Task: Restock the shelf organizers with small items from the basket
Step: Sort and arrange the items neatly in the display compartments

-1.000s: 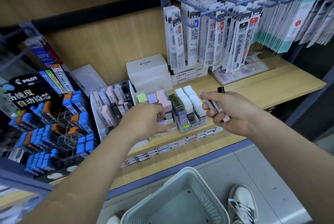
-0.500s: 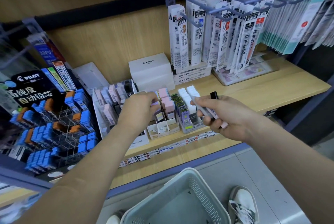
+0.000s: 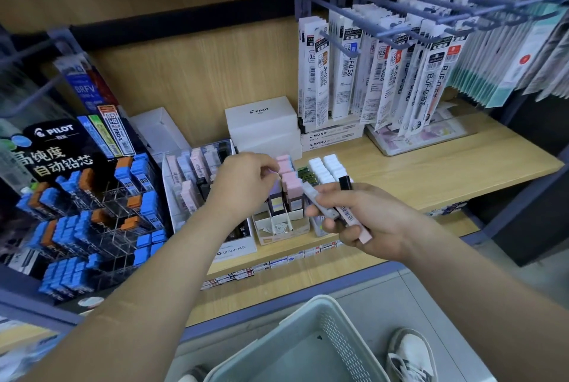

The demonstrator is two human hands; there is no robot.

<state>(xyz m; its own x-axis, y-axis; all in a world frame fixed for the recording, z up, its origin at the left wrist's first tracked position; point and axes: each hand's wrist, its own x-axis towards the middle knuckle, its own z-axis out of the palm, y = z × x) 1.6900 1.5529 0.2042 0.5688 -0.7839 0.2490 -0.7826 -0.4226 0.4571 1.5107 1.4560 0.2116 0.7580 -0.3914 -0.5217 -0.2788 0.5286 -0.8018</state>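
A small cardboard organizer point(image 3: 281, 229) on the wooden shelf holds rows of pastel lead cases, pink ones point(image 3: 291, 179) at the back. My left hand point(image 3: 244, 184) reaches over it, fingertips pinching a pale purple case at the organizer's left column. My right hand point(image 3: 363, 216) hovers just right of the organizer and grips a few slim cases point(image 3: 337, 206), one clear, one pink with a black cap. A clear bin of white-capped cases point(image 3: 326, 169) stands behind that hand. The pale green basket point(image 3: 308, 347) sits on the floor below; its inside looks bare.
A black Pilot display rack point(image 3: 77, 196) with blue and orange cases fills the left. A clear divider tray point(image 3: 191, 172) stands beside the organizer. White Pilot boxes point(image 3: 261, 126) sit behind. Refill packets point(image 3: 378, 73) hang on hooks above the right. White shoes point(image 3: 411, 357) are by the basket.
My left hand has moved up and back along the organizer's left column with a purple case. My right hand with its cases drifted slightly left and lower, closer to the organizer.
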